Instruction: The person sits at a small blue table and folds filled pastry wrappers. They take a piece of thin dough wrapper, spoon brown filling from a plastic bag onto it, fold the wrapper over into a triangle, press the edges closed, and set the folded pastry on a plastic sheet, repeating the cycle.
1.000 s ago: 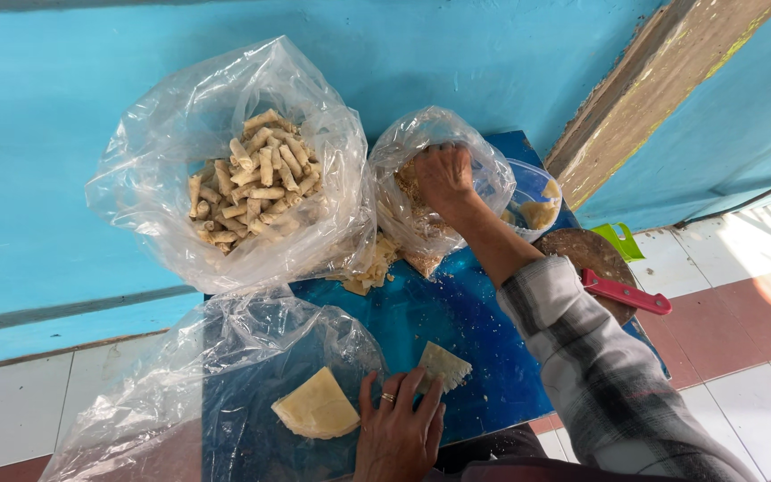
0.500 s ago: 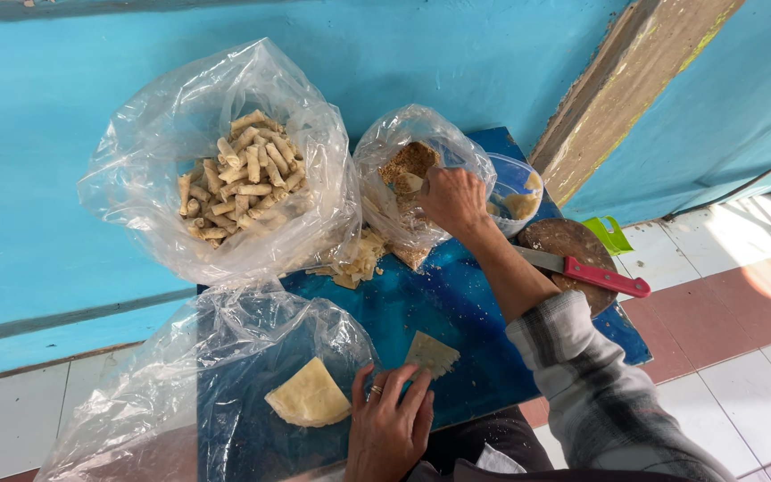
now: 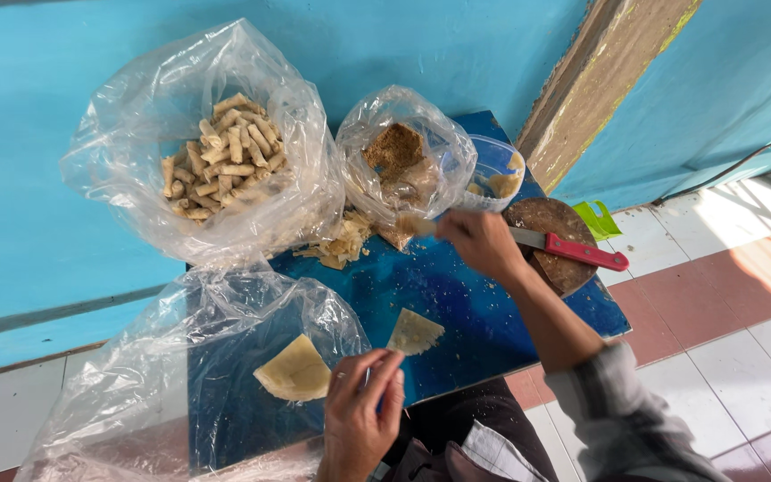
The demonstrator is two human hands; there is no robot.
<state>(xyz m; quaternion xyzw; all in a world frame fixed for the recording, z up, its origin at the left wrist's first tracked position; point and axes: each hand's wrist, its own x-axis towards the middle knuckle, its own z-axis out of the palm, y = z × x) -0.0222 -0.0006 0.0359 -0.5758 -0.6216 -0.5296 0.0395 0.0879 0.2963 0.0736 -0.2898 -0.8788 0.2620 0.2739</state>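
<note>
Turquoise wall (image 3: 64, 223) behind — sunlit red-and-white tiled floor (image 3: 725, 295) right.

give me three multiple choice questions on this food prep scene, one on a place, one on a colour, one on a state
1. Where does the knife lie?
A. on the round wooden board
B. inside the bag of rolls
C. on the floor tiles

2. What colour is the knife's handle?
A. green
B. red
C. black

3. How is the bag of rolls?
A. tied shut
B. flattened and empty
C. open at the top

Answers:
1. A, its blade rests across the round wooden board.
2. B, the handle shows red against the brown board.
3. C, the plastic is spread wide and the piled rolls show from above.
</note>
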